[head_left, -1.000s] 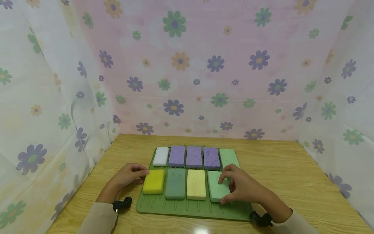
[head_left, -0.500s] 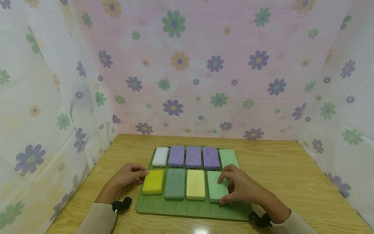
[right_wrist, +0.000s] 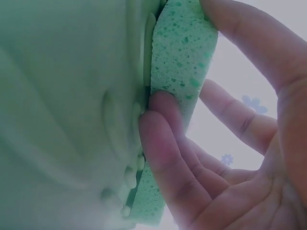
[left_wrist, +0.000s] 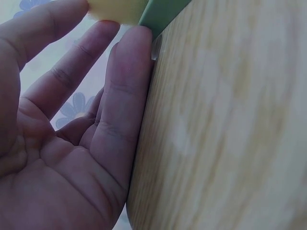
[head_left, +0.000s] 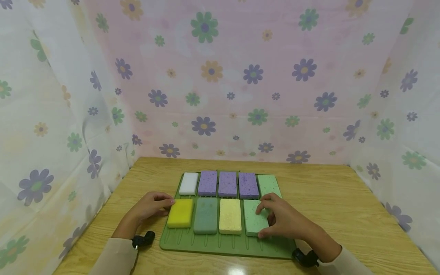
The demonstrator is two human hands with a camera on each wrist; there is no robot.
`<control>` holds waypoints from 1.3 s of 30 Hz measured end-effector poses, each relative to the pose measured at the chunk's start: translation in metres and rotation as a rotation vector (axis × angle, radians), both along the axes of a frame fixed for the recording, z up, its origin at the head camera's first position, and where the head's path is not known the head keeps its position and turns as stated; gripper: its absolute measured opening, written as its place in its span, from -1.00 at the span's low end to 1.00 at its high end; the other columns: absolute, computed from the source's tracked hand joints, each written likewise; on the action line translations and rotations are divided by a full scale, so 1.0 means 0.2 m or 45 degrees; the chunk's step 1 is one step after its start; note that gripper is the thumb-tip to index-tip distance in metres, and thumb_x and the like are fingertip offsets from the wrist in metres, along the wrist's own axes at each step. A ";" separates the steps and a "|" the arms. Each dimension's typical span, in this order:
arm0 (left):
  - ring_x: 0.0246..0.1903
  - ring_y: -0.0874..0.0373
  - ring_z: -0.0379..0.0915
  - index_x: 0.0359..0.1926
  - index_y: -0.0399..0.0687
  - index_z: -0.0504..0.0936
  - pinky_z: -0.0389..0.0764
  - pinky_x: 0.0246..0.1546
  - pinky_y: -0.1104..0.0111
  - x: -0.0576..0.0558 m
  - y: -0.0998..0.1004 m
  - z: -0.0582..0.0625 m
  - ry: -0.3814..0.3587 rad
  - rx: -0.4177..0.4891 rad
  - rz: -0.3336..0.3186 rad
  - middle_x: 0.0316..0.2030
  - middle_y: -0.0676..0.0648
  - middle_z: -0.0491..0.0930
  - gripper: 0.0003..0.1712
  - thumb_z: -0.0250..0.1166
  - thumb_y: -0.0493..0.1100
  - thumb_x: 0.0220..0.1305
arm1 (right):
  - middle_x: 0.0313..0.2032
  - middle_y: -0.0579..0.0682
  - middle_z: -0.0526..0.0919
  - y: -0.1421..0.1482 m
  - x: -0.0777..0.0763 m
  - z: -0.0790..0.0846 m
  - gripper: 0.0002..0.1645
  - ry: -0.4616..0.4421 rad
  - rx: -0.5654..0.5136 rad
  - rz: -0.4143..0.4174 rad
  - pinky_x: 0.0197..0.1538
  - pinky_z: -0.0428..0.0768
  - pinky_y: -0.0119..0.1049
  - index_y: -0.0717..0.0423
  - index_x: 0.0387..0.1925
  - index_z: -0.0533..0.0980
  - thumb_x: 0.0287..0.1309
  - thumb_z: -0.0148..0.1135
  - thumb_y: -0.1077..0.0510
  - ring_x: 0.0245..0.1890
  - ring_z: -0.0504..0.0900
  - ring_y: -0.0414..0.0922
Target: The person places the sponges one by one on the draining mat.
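Two rows of sponges lie on a green ribbed mat point(head_left: 220, 247). My left hand point(head_left: 154, 206) is at the front row's left end, its fingertips touching the left edge of a bright yellow sponge point(head_left: 180, 214). In the left wrist view those fingers are fairly straight, with one against the mat's edge. At the front right, my right hand point(head_left: 283, 217) holds a light green sponge point(head_left: 253, 217), fingers curled over its right side and thumb at its front corner. The right wrist view shows fingertips against the side of the porous light green sponge point(right_wrist: 180, 52).
Between the hands lie a grey-green sponge point(head_left: 206, 215) and a pale yellow sponge point(head_left: 230, 216). Behind them are a white sponge point(head_left: 188, 183), three purple sponges point(head_left: 227, 184) and another light green sponge point(head_left: 269, 185). Flowered cloth point(head_left: 227, 84) encloses the wooden table point(head_left: 330, 198).
The front light green sponge appears to have slid very slightly away from me under my right hand. My left hand and the other sponges stay in place.
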State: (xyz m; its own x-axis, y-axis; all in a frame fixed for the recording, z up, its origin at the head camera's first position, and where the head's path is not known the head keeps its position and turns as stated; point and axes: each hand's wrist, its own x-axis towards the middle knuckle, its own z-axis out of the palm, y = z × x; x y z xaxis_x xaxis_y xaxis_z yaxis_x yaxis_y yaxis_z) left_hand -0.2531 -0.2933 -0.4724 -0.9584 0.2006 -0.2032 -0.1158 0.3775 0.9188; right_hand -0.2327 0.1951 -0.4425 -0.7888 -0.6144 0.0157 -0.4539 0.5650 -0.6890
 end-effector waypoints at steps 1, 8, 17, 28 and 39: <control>-0.11 0.09 0.64 0.14 -0.29 0.67 0.78 -0.08 0.22 0.00 0.00 0.00 0.002 0.000 -0.001 -0.03 -0.13 0.67 -0.47 0.36 0.07 0.43 | 0.40 0.20 0.27 0.00 0.00 0.00 -0.36 0.002 0.001 -0.001 -0.28 0.67 -0.37 -0.14 0.00 0.58 -0.08 0.66 -0.23 -0.36 0.64 -0.26; -0.12 0.09 0.64 0.11 -0.30 0.69 0.78 -0.09 0.23 0.01 0.01 0.01 0.004 0.009 -0.013 -0.06 -0.13 0.68 -0.50 0.37 0.05 0.43 | 0.40 0.19 0.29 0.01 0.00 0.00 -0.35 0.012 0.010 -0.015 -0.28 0.68 -0.37 -0.13 0.00 0.59 -0.09 0.65 -0.25 -0.34 0.64 -0.27; -0.13 0.10 0.64 0.10 -0.30 0.69 0.78 -0.09 0.24 0.00 0.02 0.02 -0.008 0.013 0.005 -0.06 -0.12 0.67 -0.51 0.38 0.04 0.42 | 0.40 0.18 0.31 0.02 0.00 0.02 -0.34 0.057 0.022 -0.042 -0.29 0.68 -0.38 -0.13 -0.01 0.59 -0.09 0.65 -0.28 -0.36 0.63 -0.29; -0.08 0.08 0.62 0.14 -0.28 0.66 0.78 -0.08 0.23 0.00 0.03 0.01 -0.032 0.003 0.051 0.01 -0.17 0.65 -0.45 0.40 0.09 0.39 | 0.39 0.19 0.28 0.02 0.00 0.02 -0.28 -0.007 0.004 -0.015 -0.23 0.70 -0.36 -0.09 0.07 0.58 -0.08 0.65 -0.26 -0.28 0.67 -0.19; -0.11 0.04 0.62 0.21 -0.26 0.59 0.77 -0.15 0.20 0.02 0.06 0.03 0.003 -0.020 0.065 0.00 -0.18 0.63 -0.42 0.37 0.09 0.41 | 0.17 0.07 0.46 0.07 0.01 0.07 -0.42 0.090 0.002 -0.046 -0.19 0.73 -0.34 -0.05 0.00 0.60 0.11 0.52 -0.29 -0.28 0.67 -0.27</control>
